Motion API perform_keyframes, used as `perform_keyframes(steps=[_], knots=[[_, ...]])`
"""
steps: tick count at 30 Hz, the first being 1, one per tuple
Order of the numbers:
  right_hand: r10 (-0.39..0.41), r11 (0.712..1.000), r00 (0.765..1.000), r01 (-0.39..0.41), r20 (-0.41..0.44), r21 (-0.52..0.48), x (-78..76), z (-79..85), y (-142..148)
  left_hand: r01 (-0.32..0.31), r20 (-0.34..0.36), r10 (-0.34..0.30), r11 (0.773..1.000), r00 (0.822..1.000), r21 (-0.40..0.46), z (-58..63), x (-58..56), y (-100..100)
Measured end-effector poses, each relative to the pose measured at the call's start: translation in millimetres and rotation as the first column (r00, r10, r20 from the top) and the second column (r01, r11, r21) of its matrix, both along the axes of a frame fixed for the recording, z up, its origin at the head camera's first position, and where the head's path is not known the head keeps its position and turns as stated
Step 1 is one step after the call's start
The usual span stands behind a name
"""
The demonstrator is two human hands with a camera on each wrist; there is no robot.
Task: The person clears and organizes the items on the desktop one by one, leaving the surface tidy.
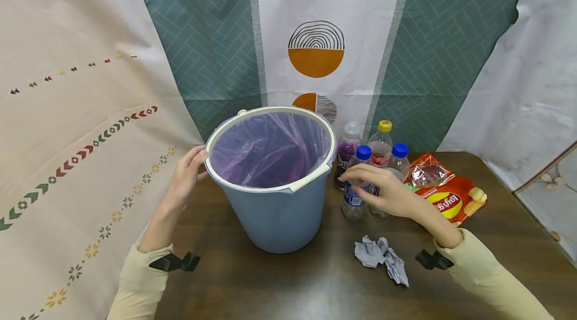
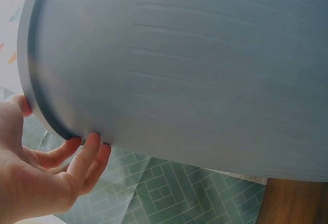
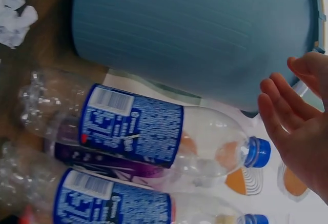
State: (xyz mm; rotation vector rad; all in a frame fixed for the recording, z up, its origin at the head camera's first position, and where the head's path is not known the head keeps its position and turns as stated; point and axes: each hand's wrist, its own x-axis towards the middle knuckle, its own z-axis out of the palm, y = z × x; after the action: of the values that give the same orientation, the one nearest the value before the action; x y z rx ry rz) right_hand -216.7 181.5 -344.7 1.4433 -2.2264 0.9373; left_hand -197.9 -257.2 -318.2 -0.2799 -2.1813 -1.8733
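A blue-grey trash bin (image 1: 279, 220) with a cream rim and a translucent purple liner (image 1: 270, 154) stands upright on the table. My left hand (image 1: 187, 175) grips its rim from the left side; in the left wrist view, the fingertips (image 2: 92, 139) press the outer wall just under the lip. In the air to the right of the bin, my right hand (image 1: 383, 190) has loosely bent fingers and holds nothing. Just behind it in the head view are clear bottles, one blue-capped bottle (image 3: 138, 126) lying closest to the fingers in the right wrist view.
Behind the front bottles are a purple-labelled bottle (image 1: 347, 149) and a yellow-capped bottle (image 1: 382, 142). A red chip bag (image 1: 451, 190) lies at the right. Crumpled paper (image 1: 380, 257) rests nearer the front. Patterned cloth (image 1: 216, 34) hangs behind the brown table (image 1: 270, 285).
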Motion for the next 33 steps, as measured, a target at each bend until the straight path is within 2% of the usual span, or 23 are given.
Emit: perform_keyframes(steps=[7, 12, 18, 25, 29, 33], knots=[[0.02, 0.994, 0.999, -0.025, 0.044, 0.108, 1.1, -9.2, 5.9, -0.015, 0.01, 0.015, 0.999, 1.0, -0.033, -0.3, -0.3, -0.5], [0.036, 0.982, 0.993, -0.056, 0.109, 0.18, 2.1, -15.8, 9.6, -0.009, 0.01, 0.009, 1.0, 1.0, -0.027, -0.7, -0.7, -1.1], [-0.016, 0.947, 0.974, -0.058, 0.226, 0.317, 4.7, -24.3, 15.1, -0.013, 0.007, 0.013, 1.0, 1.0, -0.026, -0.8, -0.4, -0.7], [-0.066, 0.906, 0.949, -0.072, 0.307, 0.416, 7.5, -34.4, 22.7, -0.018, 0.014, 0.019, 1.0, 1.0, -0.021, -0.3, 0.1, 1.2], [-0.103, 0.87, 0.922, -0.098, 0.374, 0.483, 8.2, -40.3, 27.5, -0.025, 0.02, 0.025, 1.0, 0.999, -0.019, -0.4, 0.2, 1.6], [-0.186, 0.838, 0.873, -0.099, 0.452, 0.537, 8.8, -42.0, 31.6, -0.026, 0.016, 0.026, 1.0, 1.0, -0.018, -0.5, -0.1, 1.5]])
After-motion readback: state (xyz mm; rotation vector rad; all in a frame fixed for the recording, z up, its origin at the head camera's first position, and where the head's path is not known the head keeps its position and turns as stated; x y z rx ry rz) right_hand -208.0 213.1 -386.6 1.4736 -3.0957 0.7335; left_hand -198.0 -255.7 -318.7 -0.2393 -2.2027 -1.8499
